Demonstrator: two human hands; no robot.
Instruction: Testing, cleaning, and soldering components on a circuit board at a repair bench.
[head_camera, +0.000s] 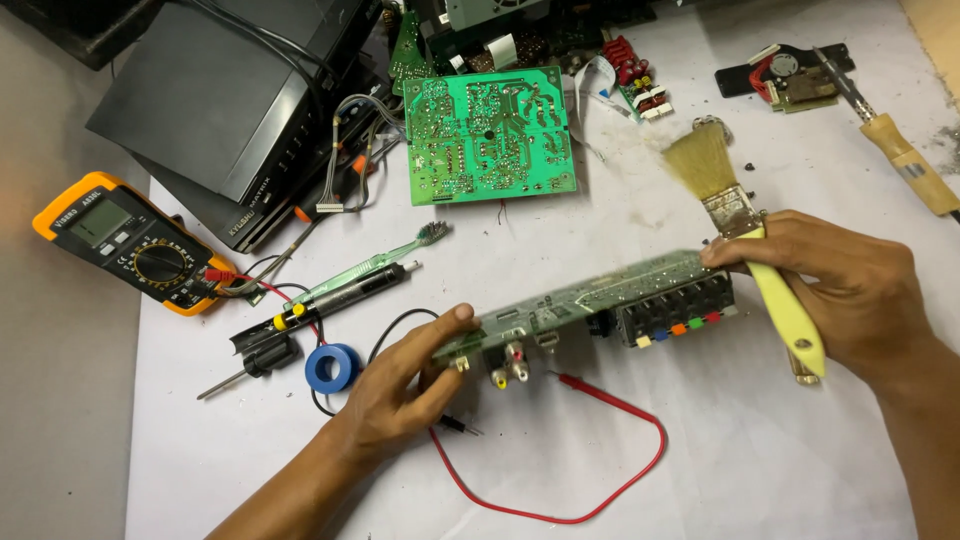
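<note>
**Inspector A:** Item under handling: a long narrow green circuit board with a row of coloured sockets along its near edge (600, 305). Position?

**Inspector B:** Raised off the white paper-covered worktop (760, 460), mid-frame. Long axis runs left to right, right end slightly higher. The socket edge faces the person; the green face tilts up and away.

**A:** Left hand (400, 385)?

**B:** Grip closed on the board's left end, thumb on top, fingers underneath.

**A:** Right hand (850, 290)?

**B:** It holds a flat paintbrush with a yellow handle and pale bristles (745, 240), bristles pointing up and away, handle slanting down toward the person. Fingertips also press the board's right end.

**A:** Surroundings?

**B:** A red test lead (600, 500) loops across the paper below the board. To the left lie a blue ring-shaped roll (333, 367), a green toothbrush (375, 265) and an orange-cased multimeter (130, 243) on the grey surface beside the paper. Farther back: a larger square green circuit board (488, 135), solder side up, and a black equipment casing (215, 100). A wooden-handled soldering iron (900, 150) lies at the upper right. Dust is scattered on the paper near the bristles.
</note>
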